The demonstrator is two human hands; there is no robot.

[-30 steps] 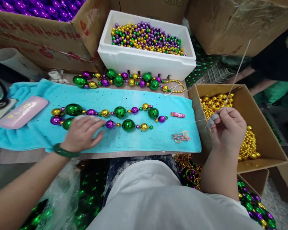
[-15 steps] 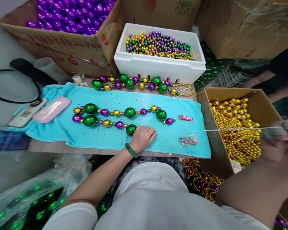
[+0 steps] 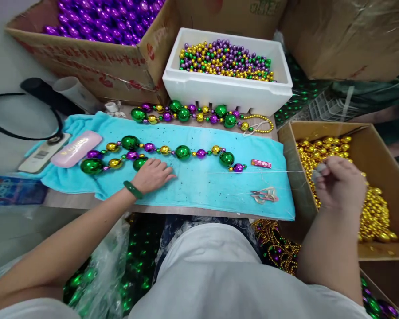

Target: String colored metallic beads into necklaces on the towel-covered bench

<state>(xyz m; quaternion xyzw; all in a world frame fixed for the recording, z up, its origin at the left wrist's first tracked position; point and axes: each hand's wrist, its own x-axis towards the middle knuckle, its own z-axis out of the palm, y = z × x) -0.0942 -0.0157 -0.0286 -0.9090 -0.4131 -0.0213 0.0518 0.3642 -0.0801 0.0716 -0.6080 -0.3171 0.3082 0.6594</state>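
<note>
My left hand (image 3: 154, 175), with a green bangle (image 3: 133, 189) at its wrist, rests on the towel with its fingers curled over the lower row of a bead strand (image 3: 182, 152). A large green bead (image 3: 140, 164) shows at its knuckles; what lies under the fingers is hidden. The strand of green, gold and purple beads doubles back at the left. My right hand (image 3: 341, 184), its fingertips covered in something greyish, is closed on a thin white string (image 3: 294, 171) over the gold-bead box. The string runs left above the towel.
The blue towel (image 3: 199, 190) also bears small scissors (image 3: 265, 195), a small pink packet (image 3: 261, 164) and a pink case (image 3: 76, 149). Behind lies another bead strand (image 3: 183, 114) before a white foam box (image 3: 226, 86). At right stands a carton (image 3: 382, 252) of gold beads.
My left hand has slid left, and the strand's lower row has shifted left with it. My right hand has come back inward from the far right with the string.
</note>
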